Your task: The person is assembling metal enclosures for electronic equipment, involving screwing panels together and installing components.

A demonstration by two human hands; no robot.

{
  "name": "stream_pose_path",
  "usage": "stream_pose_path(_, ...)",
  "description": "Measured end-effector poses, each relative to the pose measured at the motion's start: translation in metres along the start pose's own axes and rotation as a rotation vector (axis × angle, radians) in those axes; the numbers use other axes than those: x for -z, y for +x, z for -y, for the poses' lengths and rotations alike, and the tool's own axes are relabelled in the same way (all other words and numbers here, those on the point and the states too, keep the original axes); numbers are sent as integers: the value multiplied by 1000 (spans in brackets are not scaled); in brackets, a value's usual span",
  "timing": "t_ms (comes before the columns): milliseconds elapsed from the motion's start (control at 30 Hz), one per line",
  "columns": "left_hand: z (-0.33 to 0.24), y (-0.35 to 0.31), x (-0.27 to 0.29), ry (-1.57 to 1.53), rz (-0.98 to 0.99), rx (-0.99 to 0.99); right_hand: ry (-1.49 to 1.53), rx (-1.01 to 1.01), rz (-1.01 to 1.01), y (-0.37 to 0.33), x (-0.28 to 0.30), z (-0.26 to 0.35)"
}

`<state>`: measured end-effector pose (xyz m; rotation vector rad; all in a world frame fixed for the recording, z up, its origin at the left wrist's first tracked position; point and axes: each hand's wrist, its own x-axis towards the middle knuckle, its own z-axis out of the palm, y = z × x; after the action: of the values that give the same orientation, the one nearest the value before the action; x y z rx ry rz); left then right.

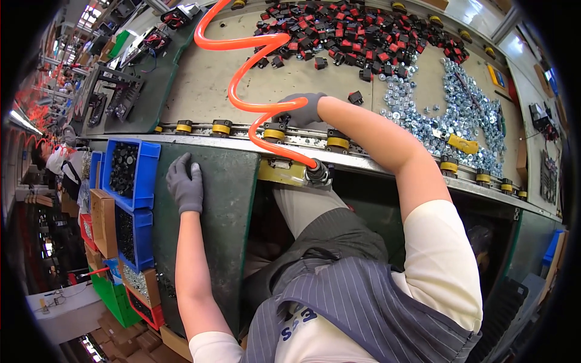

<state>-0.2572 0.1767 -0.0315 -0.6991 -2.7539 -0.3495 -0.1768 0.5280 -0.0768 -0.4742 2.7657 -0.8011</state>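
Observation:
My left hand (184,183), in a grey glove, rests on the dark green worktop (212,224) with its thumb apart from the fingers and nothing in it. My right hand (304,112), gloved too, reaches over the conveyor's near rail (236,143) above the pale board. Its fingers curl round something dark and small that I cannot make out; an orange coiled air hose (266,108) crosses in front of them. Beyond it lies a heap of black and red rocker switches (339,36), with one loose switch (356,97) by my right forearm.
Shiny metal fasteners (411,109) lie spread at the right, with a yellow-handled tool (463,144) among them. Blue bins (143,175) of black parts stand left of the worktop. The hose ends at a fitting (318,173) on the rail. Yellow-black rollers (337,140) line the rail.

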Motion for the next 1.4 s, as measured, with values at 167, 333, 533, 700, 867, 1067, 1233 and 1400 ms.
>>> stream_pose_path(167,10,-1,-1,-7,-7,26,-4,-163,59,-23,16,10)
stream_pose_path(333,6,2,-1,-5,-7,-7,-18,-330,146,-106,23,-27)
stream_pose_path(533,13,3,-8,-8,-66,-107,1093,-404,-762,-234,38,-20)
stream_pose_path(700,26,4,-10,-180,-52,-156,1703,-306,-1191,-413,26,-70)
stream_pose_path(867,50,11,-21,-44,-14,-192,-190,-1717,-1156,-594,0,-74)
stream_pose_path(1067,82,14,-40,182,-2,-150,-433,-2435,-650,-622,-6,-22)
stream_pose_path(1233,108,19,-54,10,4,-142,-564,-2342,-151,-679,-12,-69)
stream_pose_path(1400,94,17,-44,-2,70,-114,-622,-2224,-6,-690,-11,-85)
